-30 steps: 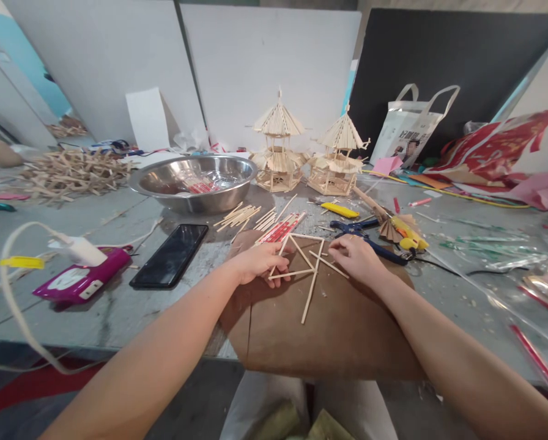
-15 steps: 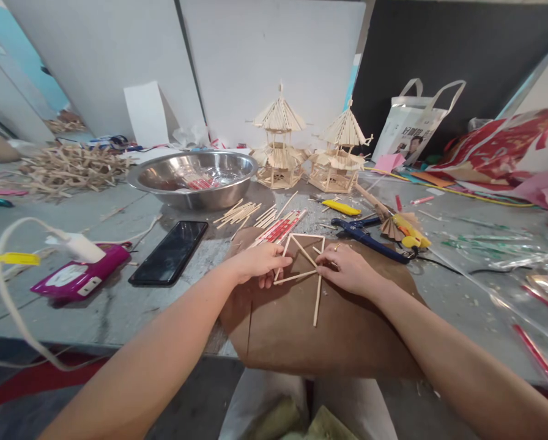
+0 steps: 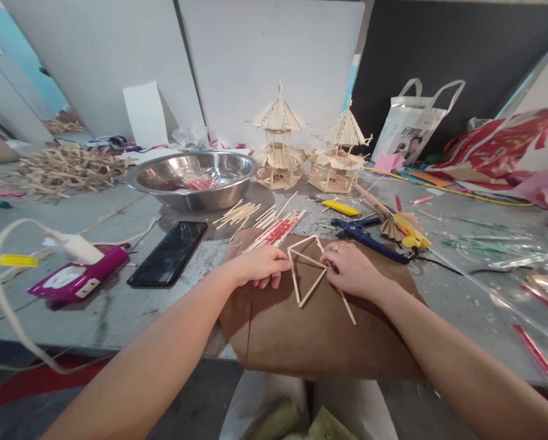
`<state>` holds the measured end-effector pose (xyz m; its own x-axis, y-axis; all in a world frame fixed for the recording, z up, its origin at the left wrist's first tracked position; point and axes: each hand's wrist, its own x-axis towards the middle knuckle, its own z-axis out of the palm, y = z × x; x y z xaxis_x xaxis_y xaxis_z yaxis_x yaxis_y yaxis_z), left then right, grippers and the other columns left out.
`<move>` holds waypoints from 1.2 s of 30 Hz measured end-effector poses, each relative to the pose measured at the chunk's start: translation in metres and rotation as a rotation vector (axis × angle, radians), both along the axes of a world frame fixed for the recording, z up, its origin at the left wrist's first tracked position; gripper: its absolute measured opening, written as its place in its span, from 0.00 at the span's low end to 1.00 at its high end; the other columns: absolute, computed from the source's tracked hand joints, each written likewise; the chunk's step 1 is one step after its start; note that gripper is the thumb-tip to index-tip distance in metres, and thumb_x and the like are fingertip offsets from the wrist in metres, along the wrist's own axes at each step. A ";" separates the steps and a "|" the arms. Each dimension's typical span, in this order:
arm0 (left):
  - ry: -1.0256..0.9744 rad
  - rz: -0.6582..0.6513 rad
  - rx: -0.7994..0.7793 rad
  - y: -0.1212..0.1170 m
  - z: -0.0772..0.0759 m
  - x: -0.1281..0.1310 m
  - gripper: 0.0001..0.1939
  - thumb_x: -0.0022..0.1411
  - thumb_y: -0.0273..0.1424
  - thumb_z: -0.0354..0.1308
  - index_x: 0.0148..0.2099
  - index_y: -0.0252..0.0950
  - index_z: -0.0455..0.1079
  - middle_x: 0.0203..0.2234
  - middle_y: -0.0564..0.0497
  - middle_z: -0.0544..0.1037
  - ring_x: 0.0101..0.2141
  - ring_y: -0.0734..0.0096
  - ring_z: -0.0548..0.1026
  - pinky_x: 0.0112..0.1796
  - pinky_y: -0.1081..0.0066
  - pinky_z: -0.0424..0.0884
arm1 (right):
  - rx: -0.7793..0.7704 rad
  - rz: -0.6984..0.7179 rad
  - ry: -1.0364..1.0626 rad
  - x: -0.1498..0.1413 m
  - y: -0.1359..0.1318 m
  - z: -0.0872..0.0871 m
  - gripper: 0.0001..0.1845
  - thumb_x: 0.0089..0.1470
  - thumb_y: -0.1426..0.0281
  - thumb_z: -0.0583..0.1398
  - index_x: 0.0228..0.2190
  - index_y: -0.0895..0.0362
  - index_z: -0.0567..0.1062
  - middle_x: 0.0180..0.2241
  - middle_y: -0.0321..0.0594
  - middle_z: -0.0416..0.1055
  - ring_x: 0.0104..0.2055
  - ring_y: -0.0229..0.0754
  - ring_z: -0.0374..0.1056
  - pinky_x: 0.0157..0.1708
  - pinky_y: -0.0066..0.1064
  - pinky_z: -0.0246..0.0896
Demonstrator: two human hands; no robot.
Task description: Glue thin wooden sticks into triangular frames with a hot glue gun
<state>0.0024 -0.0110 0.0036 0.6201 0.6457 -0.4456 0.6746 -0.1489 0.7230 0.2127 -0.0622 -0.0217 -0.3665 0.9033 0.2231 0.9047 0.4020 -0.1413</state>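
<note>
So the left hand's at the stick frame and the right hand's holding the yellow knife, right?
Not quite: the head view shows the right hand holding the stick frame; the yellow knife lies on the table. The left hand is indeed at the frame.

Right hand (image 3: 346, 267): is gripping a stick frame (image 3: 313, 288) where several sticks are meeting.
Left hand (image 3: 261, 265): is touching the frame's left side with its fingertips.
Brown sheet (image 3: 292, 345): is lying beneath the frame.
Stick pagodas (image 3: 279, 122): 2 are standing right of the steel basin (image 3: 173, 197).
Phone (image 3: 168, 253): is lying left of the sheet.
Blue pliers (image 3: 370, 239): are lying near the right hand.
</note>
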 end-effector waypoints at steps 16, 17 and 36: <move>0.162 0.045 0.649 0.007 -0.005 0.004 0.12 0.49 0.29 0.48 0.33 0.40 0.70 0.27 0.54 0.75 0.28 0.75 0.69 0.29 0.76 0.61 | -0.048 0.264 0.105 0.000 -0.002 0.003 0.09 0.46 0.73 0.53 0.31 0.54 0.72 0.41 0.41 0.65 0.46 0.42 0.56 0.46 0.37 0.47; 0.163 0.040 0.657 0.008 -0.006 0.004 0.12 0.49 0.29 0.48 0.33 0.40 0.71 0.28 0.54 0.75 0.29 0.74 0.69 0.30 0.76 0.61 | -0.060 0.279 0.110 0.000 -0.002 0.003 0.09 0.47 0.72 0.53 0.30 0.54 0.72 0.41 0.41 0.65 0.47 0.41 0.56 0.46 0.37 0.47; 0.107 0.022 0.647 0.011 -0.006 0.001 0.11 0.47 0.27 0.48 0.30 0.39 0.71 0.27 0.54 0.74 0.28 0.72 0.69 0.33 0.74 0.61 | -0.053 0.295 0.170 -0.001 -0.002 0.002 0.09 0.49 0.68 0.53 0.31 0.56 0.72 0.40 0.42 0.66 0.46 0.39 0.57 0.46 0.35 0.47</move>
<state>0.0033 -0.0001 -0.0023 0.5773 0.8162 -0.0218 0.7460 -0.5163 0.4206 0.2122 -0.0643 -0.0194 -0.5752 0.7761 0.2586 0.7125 0.6306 -0.3077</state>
